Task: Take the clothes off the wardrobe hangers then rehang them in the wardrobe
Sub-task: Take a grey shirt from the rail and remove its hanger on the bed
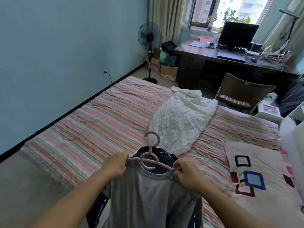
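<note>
Left hand: my left hand (116,167) grips the left shoulder of the grey T-shirt (148,195), fingers curled tight round the cloth and the end of the hanger arm under it.
Right hand: my right hand (187,174) pinches the right side of the collar together with the hanger's right arm; the fingers (176,165) are bent close, hardly any gap between them.
Hanger: I see a pale pink plastic hanger (150,159), thin and rounded, its hook curling up above the neckline and a smaller loop inside the collar opening.
T-shirt: soft grey knit with a ribbed round neck, hanging straight down from the hanger in front of me, at the near edge of the bed.
Under it: dark navy clothes (162,154) show through the neck hole and at both sides lower down; how many pieces, I cannot tell.
Bed: a striped sheet (92,122) in pink, brown and green, creased all over.
On the bed: a crumpled white dotted cloth (181,119) just beyond the hanger hook, and a pillow (256,171) with square patterns on the right.
Further off: a standing fan (150,46) by the blue wall, a dark wooden desk (205,53) with a monitor (236,35), and a brown chair (243,94) between desk and bed.
</note>
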